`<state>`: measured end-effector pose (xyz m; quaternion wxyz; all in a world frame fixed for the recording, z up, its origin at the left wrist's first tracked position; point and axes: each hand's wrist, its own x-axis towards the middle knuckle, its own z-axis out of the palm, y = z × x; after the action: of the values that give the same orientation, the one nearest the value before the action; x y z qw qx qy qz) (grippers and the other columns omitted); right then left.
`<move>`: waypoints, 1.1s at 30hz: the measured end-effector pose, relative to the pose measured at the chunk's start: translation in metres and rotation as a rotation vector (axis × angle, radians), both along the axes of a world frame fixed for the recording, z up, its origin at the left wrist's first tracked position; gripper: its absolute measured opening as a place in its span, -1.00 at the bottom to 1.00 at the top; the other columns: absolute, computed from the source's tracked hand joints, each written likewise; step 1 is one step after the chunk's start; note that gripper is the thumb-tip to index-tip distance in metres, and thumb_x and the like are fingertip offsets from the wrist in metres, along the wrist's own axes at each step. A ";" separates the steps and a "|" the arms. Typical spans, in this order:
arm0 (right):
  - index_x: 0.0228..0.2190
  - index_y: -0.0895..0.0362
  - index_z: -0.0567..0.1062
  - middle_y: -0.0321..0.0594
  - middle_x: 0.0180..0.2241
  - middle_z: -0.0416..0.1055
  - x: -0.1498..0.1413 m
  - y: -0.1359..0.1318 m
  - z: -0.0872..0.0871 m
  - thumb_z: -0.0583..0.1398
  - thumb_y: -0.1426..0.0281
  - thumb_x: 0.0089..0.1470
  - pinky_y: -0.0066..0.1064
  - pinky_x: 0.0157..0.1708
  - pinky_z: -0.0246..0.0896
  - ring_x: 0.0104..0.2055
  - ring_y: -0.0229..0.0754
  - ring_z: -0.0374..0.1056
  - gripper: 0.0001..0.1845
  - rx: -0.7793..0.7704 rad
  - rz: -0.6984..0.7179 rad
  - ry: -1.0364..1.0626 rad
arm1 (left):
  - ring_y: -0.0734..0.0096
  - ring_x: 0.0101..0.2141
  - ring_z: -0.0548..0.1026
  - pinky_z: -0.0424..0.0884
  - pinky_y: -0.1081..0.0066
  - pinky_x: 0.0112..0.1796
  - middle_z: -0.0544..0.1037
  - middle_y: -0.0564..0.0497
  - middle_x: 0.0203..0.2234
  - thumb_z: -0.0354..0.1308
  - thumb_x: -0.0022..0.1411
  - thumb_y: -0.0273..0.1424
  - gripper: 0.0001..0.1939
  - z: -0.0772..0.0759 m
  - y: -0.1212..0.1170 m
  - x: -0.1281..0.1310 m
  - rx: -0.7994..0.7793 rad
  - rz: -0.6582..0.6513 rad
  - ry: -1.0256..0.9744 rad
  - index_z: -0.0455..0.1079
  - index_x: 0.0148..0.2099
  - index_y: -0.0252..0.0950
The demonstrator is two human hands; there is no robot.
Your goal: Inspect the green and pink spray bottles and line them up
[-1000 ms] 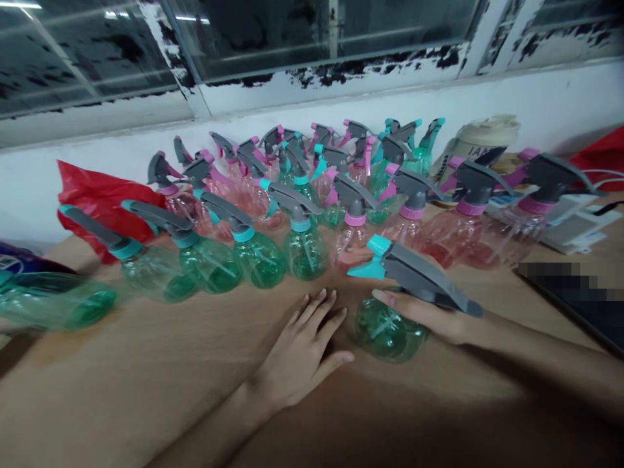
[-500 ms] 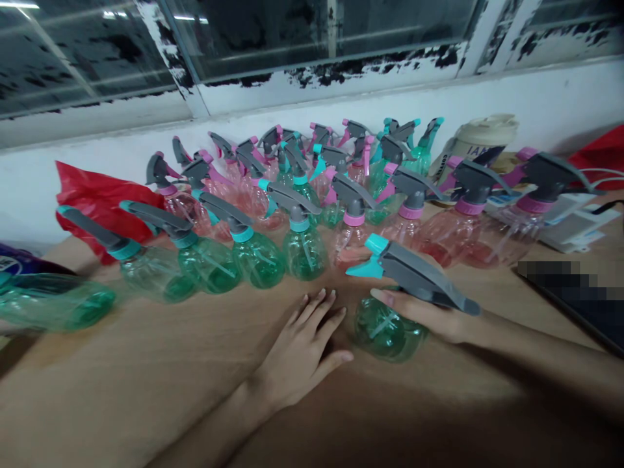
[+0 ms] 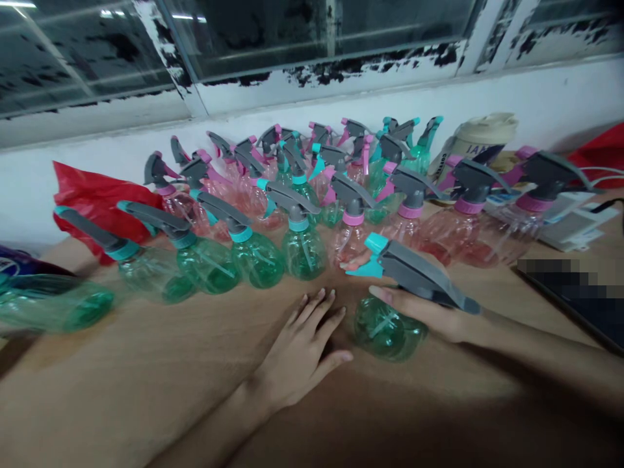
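Observation:
A green spray bottle (image 3: 390,328) with a grey and turquoise trigger head stands upright on the wooden table (image 3: 160,377). Around its neck, below the head, my right hand (image 3: 424,312) is closed; part of its fingers is hidden behind the bottle. My left hand (image 3: 305,354) lies flat on the table just left of that bottle, fingers spread and holding nothing. Beyond both hands stands a front row of spray bottles, among them a green one (image 3: 303,252) with a turquoise collar and a clear pinkish one (image 3: 351,237) with a pink collar.
Several more pink and green spray bottles (image 3: 263,201) crowd toward the wall. A red plastic bag (image 3: 97,201) sits at the left, near a green bottle lying on its side (image 3: 63,302). To the right are a dark flat device (image 3: 570,299) and a pale lidded cup (image 3: 482,143).
Hardly anything differs. The whole view has shifted very slightly, while both hands and the held spray bottle keep their places.

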<state>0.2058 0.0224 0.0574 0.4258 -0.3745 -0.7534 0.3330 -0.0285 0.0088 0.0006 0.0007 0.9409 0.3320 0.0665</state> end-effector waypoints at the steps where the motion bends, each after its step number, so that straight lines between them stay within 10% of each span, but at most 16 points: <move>1: -0.07 -0.06 0.48 -0.30 -0.37 0.45 0.000 0.000 0.000 0.18 0.33 0.11 -0.29 -0.30 0.33 -0.40 -0.18 0.37 -0.70 0.002 0.005 0.011 | 0.14 0.28 -0.01 0.07 0.04 0.19 0.12 -0.19 0.27 -0.17 0.39 -0.03 -0.39 0.000 0.000 0.000 -0.001 0.000 -0.005 0.13 0.27 -0.36; 12: -0.29 0.01 0.46 -0.30 -0.38 0.42 0.000 -0.003 0.000 0.17 0.30 0.13 -0.28 -0.29 0.34 -0.35 -0.18 0.38 -0.90 -0.051 -0.002 0.048 | 0.11 0.28 -0.01 0.09 0.01 0.18 0.10 -0.21 0.28 -0.14 0.39 -0.04 -0.40 -0.002 0.000 -0.001 -0.020 0.001 -0.026 0.12 0.27 -0.36; 33: -0.08 -0.03 0.43 -0.26 -0.30 0.48 -0.005 -0.001 0.001 0.23 0.32 0.06 -0.29 -0.28 0.37 -0.32 -0.15 0.42 -0.66 0.042 -0.055 0.070 | 0.12 0.28 -0.02 0.05 0.04 0.20 0.12 -0.19 0.28 -0.08 0.37 -0.03 -0.39 0.000 0.000 0.001 -0.059 0.023 -0.028 0.11 0.28 -0.34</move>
<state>0.2007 0.0215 0.0585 0.4686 -0.3744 -0.7342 0.3180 -0.0273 0.0084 0.0005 0.0323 0.9355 0.3448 0.0701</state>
